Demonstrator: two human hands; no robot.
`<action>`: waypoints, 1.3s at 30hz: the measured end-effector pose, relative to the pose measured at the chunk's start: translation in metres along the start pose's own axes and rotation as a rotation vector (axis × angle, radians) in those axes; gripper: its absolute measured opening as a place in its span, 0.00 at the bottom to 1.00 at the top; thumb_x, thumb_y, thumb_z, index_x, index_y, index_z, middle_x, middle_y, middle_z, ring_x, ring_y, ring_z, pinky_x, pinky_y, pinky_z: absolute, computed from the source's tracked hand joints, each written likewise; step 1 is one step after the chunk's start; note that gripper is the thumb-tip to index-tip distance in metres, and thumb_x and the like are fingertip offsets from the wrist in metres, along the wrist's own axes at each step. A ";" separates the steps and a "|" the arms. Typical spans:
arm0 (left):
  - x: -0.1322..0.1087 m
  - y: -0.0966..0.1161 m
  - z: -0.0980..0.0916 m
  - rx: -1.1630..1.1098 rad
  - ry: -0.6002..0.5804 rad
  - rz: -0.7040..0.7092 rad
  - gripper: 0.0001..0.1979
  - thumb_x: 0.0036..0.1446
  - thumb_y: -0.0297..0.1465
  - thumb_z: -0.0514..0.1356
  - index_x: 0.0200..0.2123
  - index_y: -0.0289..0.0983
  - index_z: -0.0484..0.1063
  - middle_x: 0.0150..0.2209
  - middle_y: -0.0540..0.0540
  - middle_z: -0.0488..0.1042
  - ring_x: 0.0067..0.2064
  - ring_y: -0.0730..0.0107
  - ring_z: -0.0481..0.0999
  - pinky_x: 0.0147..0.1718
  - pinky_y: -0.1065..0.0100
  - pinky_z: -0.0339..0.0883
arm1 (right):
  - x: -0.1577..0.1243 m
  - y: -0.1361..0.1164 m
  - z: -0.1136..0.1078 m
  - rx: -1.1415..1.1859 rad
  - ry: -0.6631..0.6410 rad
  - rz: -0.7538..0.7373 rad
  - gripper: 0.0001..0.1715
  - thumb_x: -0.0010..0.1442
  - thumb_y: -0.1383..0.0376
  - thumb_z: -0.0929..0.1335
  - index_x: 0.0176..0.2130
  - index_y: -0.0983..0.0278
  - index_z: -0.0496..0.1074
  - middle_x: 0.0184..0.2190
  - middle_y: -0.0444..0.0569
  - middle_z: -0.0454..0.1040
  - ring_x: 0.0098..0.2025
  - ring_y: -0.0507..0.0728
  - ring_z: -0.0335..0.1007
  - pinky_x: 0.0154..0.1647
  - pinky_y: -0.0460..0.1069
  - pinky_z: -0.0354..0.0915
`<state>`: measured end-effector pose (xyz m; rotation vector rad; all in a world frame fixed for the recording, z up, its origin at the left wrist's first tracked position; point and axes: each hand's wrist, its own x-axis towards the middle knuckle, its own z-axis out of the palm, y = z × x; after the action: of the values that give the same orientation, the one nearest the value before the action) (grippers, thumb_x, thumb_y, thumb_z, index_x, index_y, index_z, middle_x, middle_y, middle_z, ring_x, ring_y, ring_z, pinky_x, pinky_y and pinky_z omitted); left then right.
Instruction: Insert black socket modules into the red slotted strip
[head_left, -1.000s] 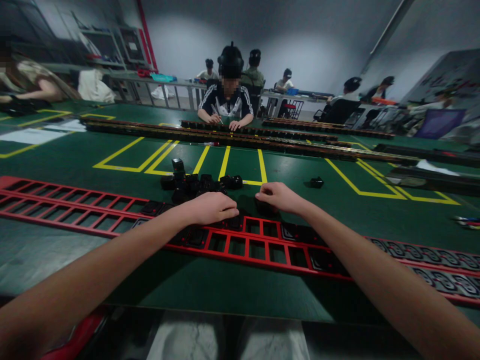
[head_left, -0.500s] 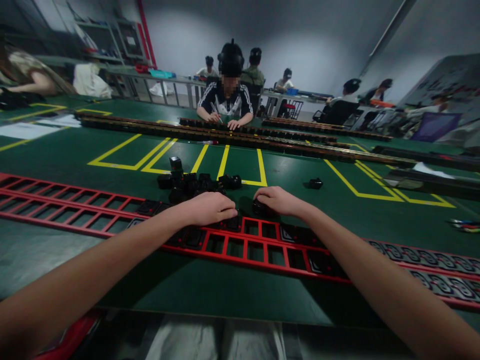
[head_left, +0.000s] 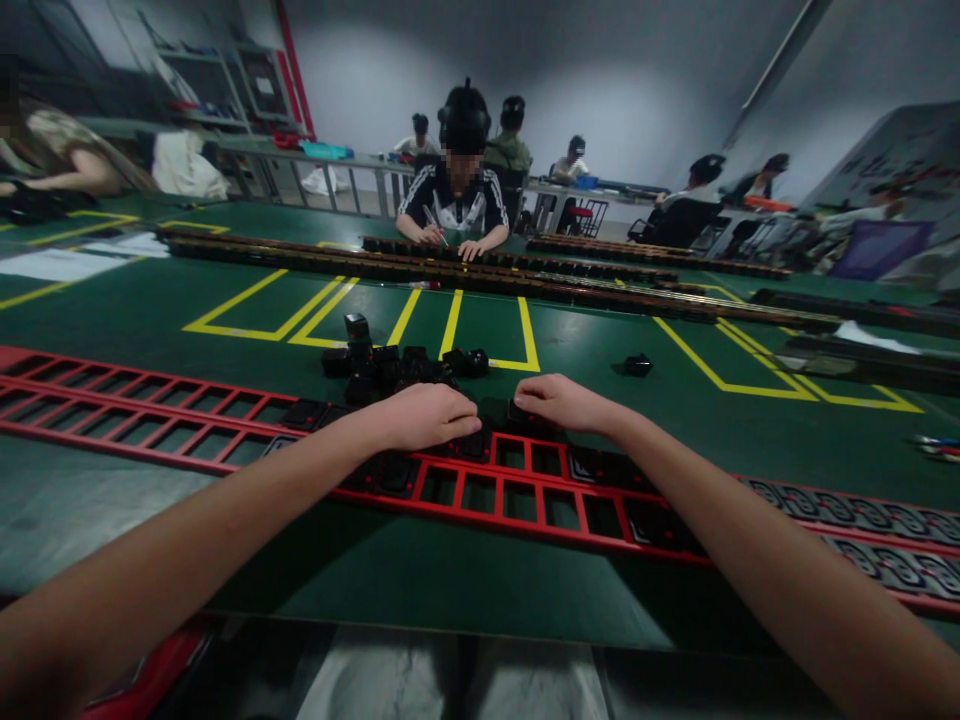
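Observation:
My right hand (head_left: 561,401) is closed around a small black block (head_left: 523,412), held just behind the red frame (head_left: 512,453). My left hand (head_left: 437,416) is curled with fingers together, resting at the frame's back row beside a black square piece (head_left: 472,443). What lies beneath those fingers is hidden. The frame is a long ladder-like strip with two rows of openings. Black pieces sit in some openings, and several between the hands show bare table through them. Behind my left hand lies a pile of loose black blocks (head_left: 386,366).
A lone black block (head_left: 637,365) lies right of the pile. Long dark rails (head_left: 480,268) cross the green table (head_left: 600,335) farther back. A person in a striped shirt (head_left: 455,205) sits opposite, holding a thin tool. White paper (head_left: 67,262) lies at left.
The view has shifted slightly, so everything appears a little farther right. Both hands stay nearly in place; the right fingers have shifted a little on the black block.

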<state>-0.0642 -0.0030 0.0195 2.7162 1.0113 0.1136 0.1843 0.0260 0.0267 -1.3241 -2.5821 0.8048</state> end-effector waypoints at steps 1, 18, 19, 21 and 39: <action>0.000 -0.001 0.000 0.002 0.004 0.005 0.17 0.68 0.38 0.50 0.30 0.38 0.71 0.30 0.48 0.73 0.32 0.68 0.71 0.29 0.68 0.55 | 0.000 0.000 0.000 -0.006 0.010 -0.009 0.13 0.65 0.62 0.62 0.34 0.65 0.73 0.28 0.46 0.72 0.28 0.52 0.65 0.31 0.47 0.60; 0.000 -0.002 0.002 0.014 -0.006 0.008 0.18 0.69 0.39 0.49 0.30 0.38 0.69 0.30 0.48 0.73 0.33 0.68 0.71 0.30 0.67 0.54 | 0.001 0.001 0.000 -0.040 0.000 -0.046 0.16 0.66 0.67 0.60 0.44 0.65 0.76 0.39 0.50 0.78 0.38 0.56 0.72 0.42 0.49 0.64; 0.000 -0.002 0.002 0.010 -0.006 0.009 0.18 0.69 0.39 0.49 0.30 0.38 0.69 0.30 0.48 0.73 0.33 0.68 0.71 0.30 0.67 0.55 | 0.001 0.002 0.000 -0.042 -0.001 -0.046 0.16 0.66 0.67 0.60 0.44 0.65 0.76 0.40 0.51 0.78 0.39 0.56 0.72 0.43 0.49 0.64; 0.000 -0.002 0.002 0.001 -0.002 0.008 0.18 0.69 0.39 0.49 0.30 0.38 0.70 0.30 0.48 0.73 0.32 0.68 0.71 0.30 0.67 0.55 | 0.001 0.002 0.001 -0.048 -0.001 -0.053 0.16 0.66 0.67 0.60 0.45 0.65 0.76 0.41 0.51 0.78 0.41 0.56 0.72 0.44 0.49 0.64; 0.000 -0.003 0.003 -0.015 0.009 0.014 0.18 0.69 0.38 0.49 0.31 0.38 0.71 0.30 0.48 0.73 0.33 0.67 0.72 0.31 0.67 0.58 | 0.002 0.002 0.001 -0.048 0.131 -0.101 0.17 0.67 0.69 0.61 0.49 0.65 0.75 0.47 0.52 0.77 0.48 0.57 0.72 0.51 0.51 0.64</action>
<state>-0.0654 -0.0011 0.0159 2.7116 0.9896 0.1355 0.1844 0.0286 0.0246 -1.2048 -2.5564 0.6218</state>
